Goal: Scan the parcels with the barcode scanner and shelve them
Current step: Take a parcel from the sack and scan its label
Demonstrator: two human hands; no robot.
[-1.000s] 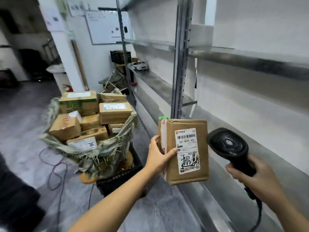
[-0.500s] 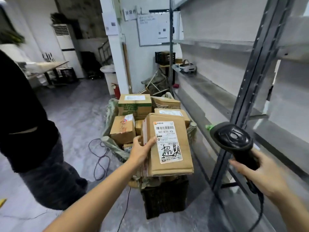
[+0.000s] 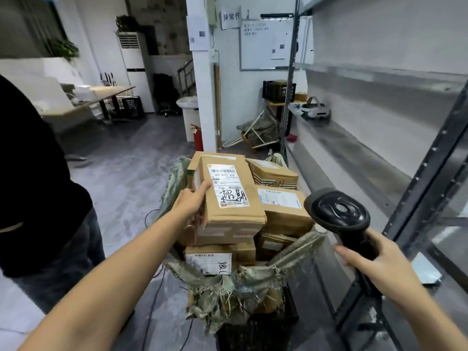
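My left hand (image 3: pixel 193 198) grips a brown cardboard parcel (image 3: pixel 228 198) by its left edge, thumb on the white label with black handwriting. The parcel is over the pile of several cardboard parcels (image 3: pixel 283 211) in a torn green woven sack (image 3: pixel 243 282); whether it rests on the pile I cannot tell. My right hand (image 3: pixel 374 264) holds the handle of a black barcode scanner (image 3: pixel 338 216), to the right of the parcel, head up. Grey metal shelves (image 3: pixel 354 148) run along the right.
A person in dark clothes (image 3: pixel 38 186) stands close at the left. The sack sits on a black crate (image 3: pixel 255 333) with cables on the floor beside it. A white headset (image 3: pixel 315 110) lies on the far shelf. A shelf upright (image 3: pixel 428 178) is near my right hand.
The view has swung left from the shelf to the sack. My left hand has carried the parcel over the pile. The scanner stays in my right hand.
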